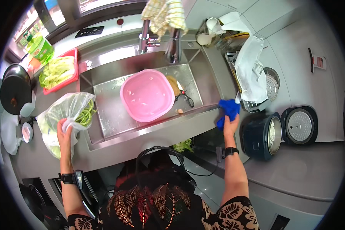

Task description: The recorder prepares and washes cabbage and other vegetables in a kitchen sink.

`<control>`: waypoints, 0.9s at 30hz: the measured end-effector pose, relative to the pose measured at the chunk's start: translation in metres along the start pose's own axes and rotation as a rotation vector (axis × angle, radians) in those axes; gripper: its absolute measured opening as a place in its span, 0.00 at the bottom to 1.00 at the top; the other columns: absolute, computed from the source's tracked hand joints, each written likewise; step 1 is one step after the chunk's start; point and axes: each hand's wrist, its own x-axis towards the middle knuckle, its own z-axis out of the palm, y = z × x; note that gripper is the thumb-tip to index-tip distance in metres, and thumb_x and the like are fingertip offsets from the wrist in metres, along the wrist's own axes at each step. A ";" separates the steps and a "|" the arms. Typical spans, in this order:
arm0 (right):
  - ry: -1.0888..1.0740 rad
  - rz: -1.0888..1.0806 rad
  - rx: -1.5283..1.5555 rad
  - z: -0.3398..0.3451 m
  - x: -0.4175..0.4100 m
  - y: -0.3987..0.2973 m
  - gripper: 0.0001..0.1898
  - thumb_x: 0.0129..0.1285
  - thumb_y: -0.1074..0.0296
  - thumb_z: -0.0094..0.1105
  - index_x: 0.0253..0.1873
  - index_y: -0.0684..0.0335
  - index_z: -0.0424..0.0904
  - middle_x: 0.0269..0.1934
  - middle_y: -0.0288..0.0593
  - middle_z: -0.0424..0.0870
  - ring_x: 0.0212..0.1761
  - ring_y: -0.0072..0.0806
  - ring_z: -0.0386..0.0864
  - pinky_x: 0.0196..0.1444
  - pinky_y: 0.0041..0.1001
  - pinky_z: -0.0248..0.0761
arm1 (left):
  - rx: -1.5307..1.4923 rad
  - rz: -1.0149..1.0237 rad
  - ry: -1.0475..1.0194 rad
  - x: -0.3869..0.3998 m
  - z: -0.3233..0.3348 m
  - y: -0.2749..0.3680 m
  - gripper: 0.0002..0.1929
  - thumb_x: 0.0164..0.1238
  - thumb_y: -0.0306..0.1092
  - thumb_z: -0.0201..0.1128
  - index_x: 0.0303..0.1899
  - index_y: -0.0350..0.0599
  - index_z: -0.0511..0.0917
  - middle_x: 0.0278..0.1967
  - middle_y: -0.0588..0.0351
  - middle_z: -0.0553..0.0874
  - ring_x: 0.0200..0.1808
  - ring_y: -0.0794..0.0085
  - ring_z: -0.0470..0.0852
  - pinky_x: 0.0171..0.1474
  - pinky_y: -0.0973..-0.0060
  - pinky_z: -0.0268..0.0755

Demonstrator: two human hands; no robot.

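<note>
My left hand grips the gathered part of a thin white plastic bag on the counter left of the sink. Long green beans show at the bag's right side. On the right, my right hand holds a crumpled blue cloth over the counter edge. Between the hands, a pink plastic basin sits in the stainless steel sink, with a little wet residue inside. Black-handled scissors lie in the sink beside the basin, near a brown flat item.
A red tray of lettuce leaves and a black pan stand at left. A faucet rises behind the sink. At right are a dish rack under a white cloth and an open rice cooker. Leafy greens lie below the counter.
</note>
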 end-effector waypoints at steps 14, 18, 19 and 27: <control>-0.465 1.403 0.790 0.036 -0.119 -0.073 0.21 0.65 0.54 0.64 0.59 0.52 0.72 0.53 0.39 0.77 0.52 0.39 0.75 0.56 0.47 0.72 | -0.013 -0.111 -0.072 -0.010 0.009 0.021 0.34 0.61 0.30 0.63 0.70 0.42 0.63 0.64 0.45 0.71 0.65 0.63 0.69 0.69 0.69 0.58; -0.775 1.530 0.641 0.042 -0.185 -0.175 0.21 0.66 0.46 0.61 0.55 0.52 0.74 0.46 0.39 0.80 0.48 0.40 0.79 0.53 0.47 0.74 | 0.017 0.012 -0.141 -0.018 -0.008 0.015 0.38 0.56 0.32 0.67 0.70 0.43 0.62 0.63 0.49 0.71 0.65 0.63 0.69 0.69 0.68 0.57; -0.902 1.497 0.612 0.045 -0.201 -0.195 0.21 0.66 0.45 0.60 0.54 0.52 0.74 0.46 0.39 0.81 0.48 0.40 0.79 0.55 0.47 0.73 | 0.051 0.012 -0.158 -0.024 -0.017 0.025 0.39 0.55 0.32 0.68 0.70 0.43 0.62 0.65 0.49 0.70 0.67 0.65 0.67 0.70 0.68 0.57; -1.783 1.389 0.372 0.098 -0.325 -0.295 0.23 0.72 0.40 0.46 0.54 0.53 0.74 0.48 0.38 0.84 0.49 0.33 0.82 0.54 0.40 0.75 | 0.212 0.253 -0.123 -0.069 -0.078 0.045 0.34 0.57 0.34 0.70 0.67 0.44 0.68 0.67 0.47 0.70 0.70 0.57 0.66 0.71 0.63 0.57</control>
